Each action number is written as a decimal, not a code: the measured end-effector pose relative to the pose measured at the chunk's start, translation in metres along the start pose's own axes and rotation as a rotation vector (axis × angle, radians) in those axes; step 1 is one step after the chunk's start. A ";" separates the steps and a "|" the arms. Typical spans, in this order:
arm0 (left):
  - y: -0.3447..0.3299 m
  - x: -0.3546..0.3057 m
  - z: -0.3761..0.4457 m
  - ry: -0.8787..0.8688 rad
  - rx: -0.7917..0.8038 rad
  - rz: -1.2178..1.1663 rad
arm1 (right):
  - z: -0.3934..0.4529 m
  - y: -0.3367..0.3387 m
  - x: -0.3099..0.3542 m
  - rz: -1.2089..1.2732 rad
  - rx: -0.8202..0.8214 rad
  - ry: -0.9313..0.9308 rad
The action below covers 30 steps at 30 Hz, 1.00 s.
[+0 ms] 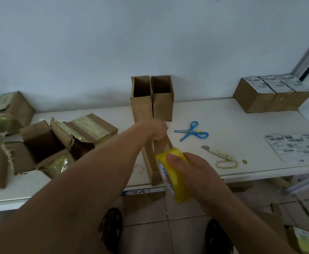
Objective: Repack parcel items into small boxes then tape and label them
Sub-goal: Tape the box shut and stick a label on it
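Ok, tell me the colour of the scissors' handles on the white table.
Blue handles with a yellow pivot, on the plastic scissors; head view.

The tape [175, 177] was yellow; the scissors [192, 131] right of it, blue with yellow; boxes [152, 99] beyond, brown.

Glossy yellow plastic tape roll [175, 177]; matt brown cardboard box [154, 158].

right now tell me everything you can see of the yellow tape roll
The yellow roll of translucent packing tape stands on edge, tilted, above the near edge of the white table. A printed white label lines its core. The right hand holds it, thumb on its rim, beside the flattened brown cardboard box.
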State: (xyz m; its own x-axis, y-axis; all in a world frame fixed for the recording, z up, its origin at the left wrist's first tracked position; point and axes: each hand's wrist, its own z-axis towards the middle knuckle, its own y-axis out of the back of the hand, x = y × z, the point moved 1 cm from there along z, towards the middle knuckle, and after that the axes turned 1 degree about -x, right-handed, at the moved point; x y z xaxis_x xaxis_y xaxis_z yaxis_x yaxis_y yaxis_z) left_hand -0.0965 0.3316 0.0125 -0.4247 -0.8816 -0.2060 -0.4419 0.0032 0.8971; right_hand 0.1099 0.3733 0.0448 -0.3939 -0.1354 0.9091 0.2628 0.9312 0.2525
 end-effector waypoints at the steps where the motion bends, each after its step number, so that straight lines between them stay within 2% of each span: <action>1: -0.012 0.003 0.000 0.026 -0.011 -0.008 | -0.001 0.000 0.000 0.019 -0.006 -0.003; 4: -0.034 0.008 -0.006 0.069 -0.159 0.050 | -0.001 -0.002 -0.006 0.005 -0.045 0.007; 7: -0.041 0.007 -0.010 0.095 -0.260 0.026 | -0.009 -0.010 -0.020 -0.042 -0.005 -0.027; 13: -0.043 0.005 -0.014 0.068 -0.343 0.061 | -0.015 -0.007 -0.042 -0.114 0.020 -0.066; 16: -0.045 0.005 -0.017 0.052 -0.554 0.151 | -0.014 -0.009 -0.050 -0.109 0.033 -0.051; 18: -0.046 0.002 -0.023 -0.034 -0.703 0.202 | -0.013 -0.009 -0.054 -0.096 0.031 -0.048; 19: -0.045 0.000 -0.025 -0.085 -0.729 0.214 | -0.012 -0.010 -0.057 -0.092 0.034 -0.048; 21: -0.043 -0.001 -0.030 -0.163 -0.713 0.222 | -0.012 -0.011 -0.061 -0.085 0.058 -0.039; 25: -0.045 0.004 -0.049 -0.210 -0.582 0.128 | -0.007 -0.004 -0.063 -0.028 0.075 -0.026; 28: -0.059 0.012 -0.067 -0.188 -0.280 -0.048 | -0.005 -0.002 -0.068 0.002 0.115 -0.006; 30: -0.063 0.017 -0.070 -0.176 -0.158 -0.089 | -0.006 -0.006 -0.074 -0.042 0.116 0.003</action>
State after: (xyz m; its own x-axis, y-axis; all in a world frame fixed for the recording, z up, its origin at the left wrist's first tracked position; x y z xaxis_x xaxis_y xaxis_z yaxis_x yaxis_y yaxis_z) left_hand -0.0204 0.2835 -0.0197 -0.5269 -0.7792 -0.3394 -0.3604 -0.1569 0.9195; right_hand 0.1423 0.3753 -0.0221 -0.3999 -0.1756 0.8996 0.1424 0.9576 0.2503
